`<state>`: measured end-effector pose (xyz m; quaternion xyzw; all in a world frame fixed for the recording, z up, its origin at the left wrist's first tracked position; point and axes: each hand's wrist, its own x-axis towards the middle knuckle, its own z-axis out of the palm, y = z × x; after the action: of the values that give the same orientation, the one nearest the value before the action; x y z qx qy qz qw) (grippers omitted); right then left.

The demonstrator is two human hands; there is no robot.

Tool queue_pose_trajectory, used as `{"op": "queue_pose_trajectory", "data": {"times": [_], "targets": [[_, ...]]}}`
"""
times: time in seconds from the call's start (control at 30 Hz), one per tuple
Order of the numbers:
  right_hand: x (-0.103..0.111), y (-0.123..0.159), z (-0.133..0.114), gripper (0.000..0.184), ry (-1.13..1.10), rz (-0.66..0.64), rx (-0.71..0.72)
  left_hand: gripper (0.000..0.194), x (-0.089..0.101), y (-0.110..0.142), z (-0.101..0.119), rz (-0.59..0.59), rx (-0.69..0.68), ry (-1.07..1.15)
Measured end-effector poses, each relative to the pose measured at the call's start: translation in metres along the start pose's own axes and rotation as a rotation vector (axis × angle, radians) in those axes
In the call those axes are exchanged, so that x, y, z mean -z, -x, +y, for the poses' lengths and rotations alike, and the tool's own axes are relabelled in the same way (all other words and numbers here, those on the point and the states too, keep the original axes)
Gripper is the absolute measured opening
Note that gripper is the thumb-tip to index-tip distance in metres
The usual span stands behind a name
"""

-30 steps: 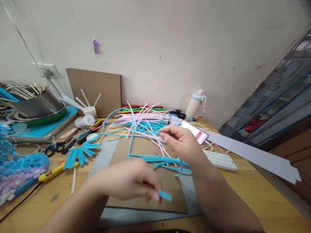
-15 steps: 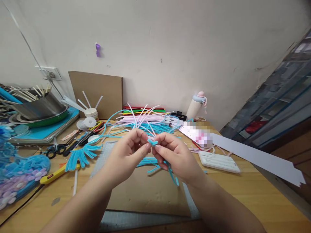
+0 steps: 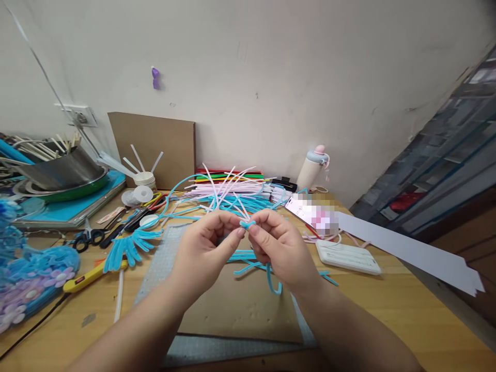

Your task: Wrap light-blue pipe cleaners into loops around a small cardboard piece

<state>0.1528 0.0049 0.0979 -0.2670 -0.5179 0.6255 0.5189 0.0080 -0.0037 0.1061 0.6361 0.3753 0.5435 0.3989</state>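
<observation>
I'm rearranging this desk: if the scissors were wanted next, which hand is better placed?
Probably the left hand: the scissors lie on its side, while the right hand would have to cross over. Both hands pinch the blue piece, so the left would first need to let go.

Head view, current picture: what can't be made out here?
All in the head view:
- Short light-blue fuzzy strip: its ends are covered by the fingers of the left hand and right hand.
- Curled light-blue strip hanging below: the right hand hides whether it joins the first.
- Light-blue strips on the brown cardboard sheet: partly behind the hands.
- Bright-screened phone: pixelation masks part of it.
- Blue-and-lilac fuzzy flowered piece: cut off by the left edge.
</observation>
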Motion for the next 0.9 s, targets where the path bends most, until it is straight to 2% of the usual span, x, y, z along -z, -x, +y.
{"op": "queue_pose_trajectory", "data": {"times": [0.23, 0.5, 0.9], "targets": [[-0.0033, 0.0009, 0.0017, 0.015, -0.216, -0.056, -0.097, 0.007, -0.0014, 0.0021, -0.0008, 0.014, -0.079, 0.040], [-0.0054, 0.0015, 0.0025, 0.010, -0.151, -0.035, -0.030, 0.011, -0.0031, 0.0025, -0.0039, 0.062, -0.175, -0.035], [-0.0008, 0.0033, 0.0051, 0.009, 0.121, 0.025, 0.135, 0.005, -0.0033, -0.0004, 0.0021, 0.033, 0.015, 0.114]]}}
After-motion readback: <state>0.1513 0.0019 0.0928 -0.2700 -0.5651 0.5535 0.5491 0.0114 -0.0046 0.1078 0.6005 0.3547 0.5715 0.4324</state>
